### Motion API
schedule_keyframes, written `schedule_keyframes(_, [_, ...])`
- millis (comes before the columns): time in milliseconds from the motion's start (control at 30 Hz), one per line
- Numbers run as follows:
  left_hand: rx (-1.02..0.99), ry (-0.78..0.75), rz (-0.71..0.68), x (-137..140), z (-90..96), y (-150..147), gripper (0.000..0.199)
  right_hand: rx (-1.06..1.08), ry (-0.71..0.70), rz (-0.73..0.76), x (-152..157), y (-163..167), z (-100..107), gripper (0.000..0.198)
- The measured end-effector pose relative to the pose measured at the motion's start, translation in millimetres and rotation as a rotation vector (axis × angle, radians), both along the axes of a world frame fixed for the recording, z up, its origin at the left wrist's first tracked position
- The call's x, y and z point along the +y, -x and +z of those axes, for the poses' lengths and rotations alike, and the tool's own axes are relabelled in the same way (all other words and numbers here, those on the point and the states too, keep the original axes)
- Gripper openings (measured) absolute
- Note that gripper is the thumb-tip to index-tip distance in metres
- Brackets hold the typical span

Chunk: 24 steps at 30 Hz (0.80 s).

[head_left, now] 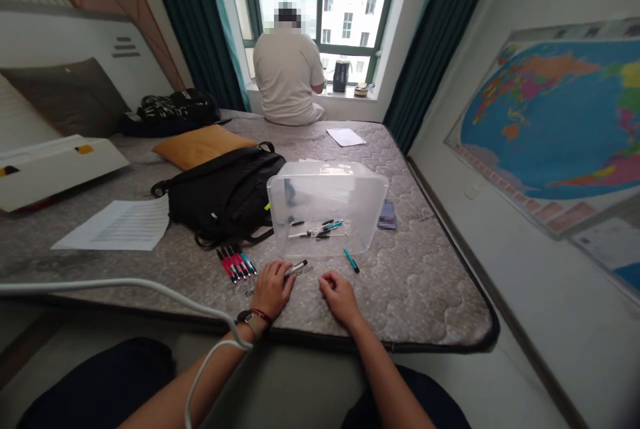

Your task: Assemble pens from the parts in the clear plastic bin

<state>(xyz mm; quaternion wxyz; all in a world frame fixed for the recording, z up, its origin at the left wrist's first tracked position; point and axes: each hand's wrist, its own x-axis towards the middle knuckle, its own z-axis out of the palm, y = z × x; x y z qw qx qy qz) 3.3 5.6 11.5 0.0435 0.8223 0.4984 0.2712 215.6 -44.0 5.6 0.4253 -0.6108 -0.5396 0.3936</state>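
Note:
My left hand rests on the mattress with its fingers closed over a white pen with a black end. To its right, my right hand lies with the fingers curled in, and I see nothing in it. A teal and black pen lies just beyond the right hand. Left of my left hand is a row of several red and teal pens side by side. Ahead of both hands a clear plastic bin lies on its side, its opening toward me, with several black, white and teal pens inside.
A black backpack and printed sheets lie left of the bin. A phone-like item lies to its right. A white cable crosses over my left forearm. Another person sits facing the window. The mattress edge is close.

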Motion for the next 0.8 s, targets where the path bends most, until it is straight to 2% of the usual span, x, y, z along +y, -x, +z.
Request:
schedule_keyframes(67, [-0.008, 0.005, 0.012, 0, -0.7, 0, 0.026, -0.009, 0.040, 0.042, 9, -1, 1, 0.026])
schedule_keyframes(133, [-0.005, 0.018, 0.021, 0, -1.0, -1, 0.027, -0.066, 0.015, 0.010, 21, -2, 4, 0.027])
schedule_keyframes(267, [0.002, 0.039, 0.024, 0, -0.6, -3, 0.028, -0.272, -0.188, -0.128, 49, -1, 11, 0.027])
schedule_keyframes(400, [-0.005, 0.059, 0.018, 2, 0.4, -3, 0.031, -0.456, -0.292, -0.079, 81, -12, 16, 0.020])
schedule_keyframes(533, [-0.019, 0.074, 0.025, 4, -2.5, -2, 0.026, -0.677, -0.261, -0.139, 105, -39, 15, 0.026])
schedule_keyframes(600, [-0.016, 0.069, 0.032, 5, -4.9, -2, 0.023, -0.740, -0.235, -0.106, 110, -51, 13, 0.026])
schedule_keyframes(800, [-0.020, 0.054, 0.030, 6, -7.5, -1, 0.020, -0.765, -0.248, -0.050, 109, -62, 8, 0.027])
